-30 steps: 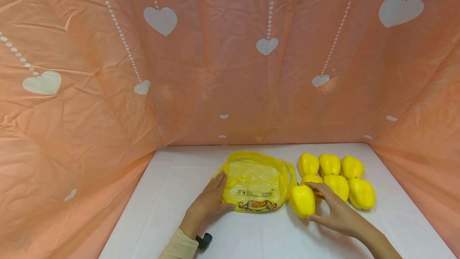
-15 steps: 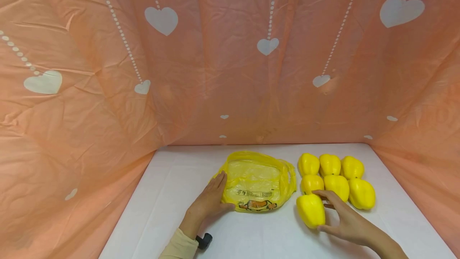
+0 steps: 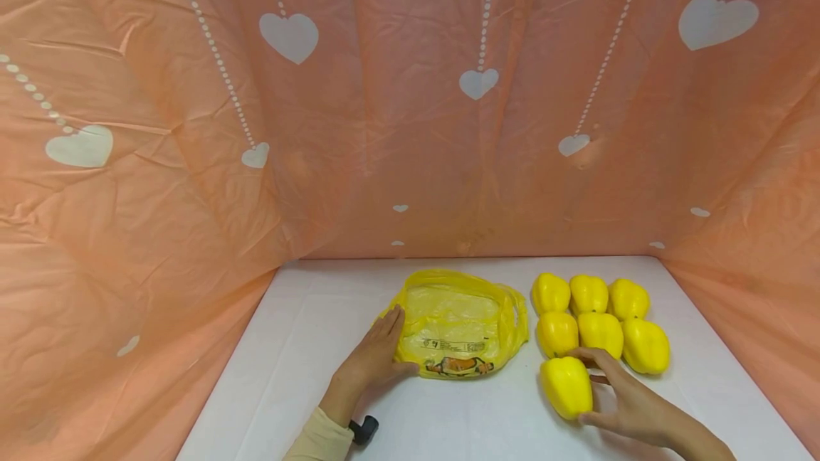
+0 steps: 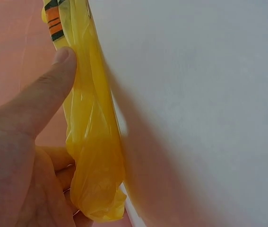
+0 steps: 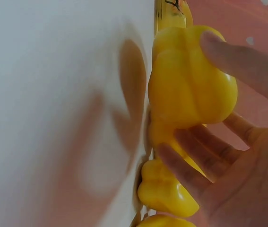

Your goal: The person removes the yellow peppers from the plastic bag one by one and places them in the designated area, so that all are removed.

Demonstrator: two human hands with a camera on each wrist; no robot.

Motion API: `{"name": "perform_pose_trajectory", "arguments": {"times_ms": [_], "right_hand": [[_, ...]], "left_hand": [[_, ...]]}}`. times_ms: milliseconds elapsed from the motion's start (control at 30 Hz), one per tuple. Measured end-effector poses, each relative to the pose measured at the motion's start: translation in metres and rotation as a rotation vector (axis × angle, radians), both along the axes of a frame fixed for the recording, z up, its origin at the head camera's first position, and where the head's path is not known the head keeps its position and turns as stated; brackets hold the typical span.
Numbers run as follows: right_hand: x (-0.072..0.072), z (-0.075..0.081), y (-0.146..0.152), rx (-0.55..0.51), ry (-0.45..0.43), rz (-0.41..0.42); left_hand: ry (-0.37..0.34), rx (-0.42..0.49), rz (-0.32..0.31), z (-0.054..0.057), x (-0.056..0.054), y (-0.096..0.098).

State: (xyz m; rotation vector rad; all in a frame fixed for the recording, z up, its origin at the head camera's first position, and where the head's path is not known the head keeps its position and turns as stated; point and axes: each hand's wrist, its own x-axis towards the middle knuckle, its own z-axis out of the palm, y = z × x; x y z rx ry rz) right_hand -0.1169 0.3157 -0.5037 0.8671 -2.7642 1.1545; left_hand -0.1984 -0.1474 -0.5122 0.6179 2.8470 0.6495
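Note:
A yellow plastic bag with a wide mouth and a printed front lies on the white table. My left hand rests against its left side, fingers straight along the edge and thumb at the front corner; the left wrist view shows the thumb touching the bag. To the right, my right hand holds a yellow bell pepper between thumb and fingers. In the right wrist view the thumb lies on this pepper, while the other fingertips are partly hidden behind it.
Several more yellow bell peppers stand in two rows just behind the held one, right of the bag. A peach curtain with white hearts surrounds the white table at the back and sides. A black object sits at my left wrist.
My right hand has carried the bell pepper away from the bag's right side, rightward and toward me, to the front of the rows. The left hand and the bag have kept their places.

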Motion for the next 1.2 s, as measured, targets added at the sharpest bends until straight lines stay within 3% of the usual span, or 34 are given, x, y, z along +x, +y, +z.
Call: {"name": "perform_pose_trajectory", "arguments": {"times_ms": [133, 400, 933, 1200], "right_hand": [[0.002, -0.002, 0.002, -0.016, 0.015, 0.011], [0.001, -0.006, 0.005, -0.042, -0.034, 0.014], [0.0, -0.015, 0.008, -0.068, -0.015, 0.0], [-0.001, -0.008, 0.007, -0.004, 0.019, -0.051]], "left_hand": [[0.005, -0.003, -0.001, 0.002, 0.001, 0.0], [0.008, -0.005, -0.001, 0.002, 0.003, -0.001], [-0.001, -0.012, 0.015, 0.002, 0.004, -0.004], [0.007, -0.005, 0.017, 0.004, 0.006, -0.006]]}}
